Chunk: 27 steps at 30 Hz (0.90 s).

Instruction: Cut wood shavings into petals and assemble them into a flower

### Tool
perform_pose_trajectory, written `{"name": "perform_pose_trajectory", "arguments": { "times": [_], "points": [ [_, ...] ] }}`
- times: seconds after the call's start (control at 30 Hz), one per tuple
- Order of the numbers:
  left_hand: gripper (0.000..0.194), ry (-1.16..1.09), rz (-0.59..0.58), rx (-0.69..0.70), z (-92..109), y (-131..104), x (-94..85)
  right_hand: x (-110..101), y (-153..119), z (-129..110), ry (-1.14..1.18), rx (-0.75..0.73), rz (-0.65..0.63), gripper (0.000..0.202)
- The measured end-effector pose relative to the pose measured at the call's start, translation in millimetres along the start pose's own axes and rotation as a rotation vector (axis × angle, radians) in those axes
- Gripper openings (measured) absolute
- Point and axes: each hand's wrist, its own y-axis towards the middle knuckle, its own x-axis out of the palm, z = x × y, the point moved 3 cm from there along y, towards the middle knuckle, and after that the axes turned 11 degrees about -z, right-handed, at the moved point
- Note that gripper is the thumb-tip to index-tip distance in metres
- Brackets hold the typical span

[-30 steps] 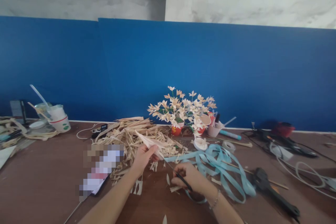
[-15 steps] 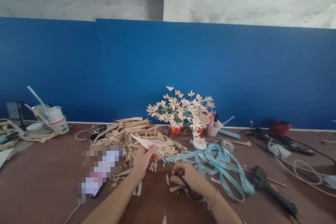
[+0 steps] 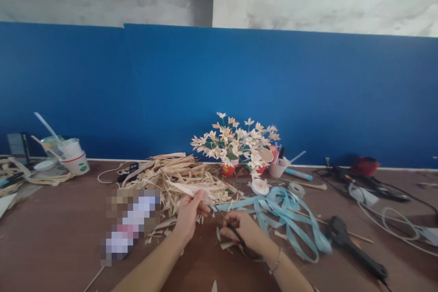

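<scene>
My left hand [image 3: 190, 213] is closed around a pale, dried husk-like leaf [image 3: 190, 189], pinched between thumb and fingers; the leaf's tip points to the upper left. In my right hand [image 3: 242, 232] is a pair of scissors [image 3: 233, 231] with dark handles, the blades pointing up and left at the leaf's near end. Whether the blades touch the leaf I cannot tell. Behind my left hand spreads a heap of dried husk strips [image 3: 171, 173]. Small cut scraps [image 3: 227, 246] lie on the table close to my right hand.
Handmade pale flowers [image 3: 236, 139] stand in red pots at the back. A tangled light-blue ribbon [image 3: 290, 223] and a black glue gun [image 3: 356, 248] lie to the right, with cables [image 3: 386, 223] beyond. A blurred-out object [image 3: 132, 226] and a paper cup [image 3: 77, 163] are at left.
My left hand has shifted slightly right, and the leaf in it has tilted flatter. My right hand, with the scissors, has hardly moved.
</scene>
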Motion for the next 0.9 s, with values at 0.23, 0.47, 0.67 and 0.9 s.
{"name": "perform_pose_trajectory", "arguments": {
  "times": [0.23,0.47,0.67,0.9],
  "points": [
    [0.035,-0.054,-0.033,-0.031,-1.0,-2.5,2.8,0.4,-0.8,-2.0,0.008,-0.01,0.003,0.028],
    [0.033,-0.137,0.011,-0.053,-2.2,-4.2,3.7,1.8,-2.2,-5.9,0.019,0.014,0.007,0.025],
    [0.035,-0.171,-0.012,-0.075,-4.6,-5.9,6.3,3.3,-2.9,-6.4,0.039,0.002,0.013,0.023],
    [0.033,-0.172,-0.022,-0.069,-4.5,-5.9,5.4,1.8,-5.3,-7.7,0.01,-0.001,0.013,0.02]
  ]
}}
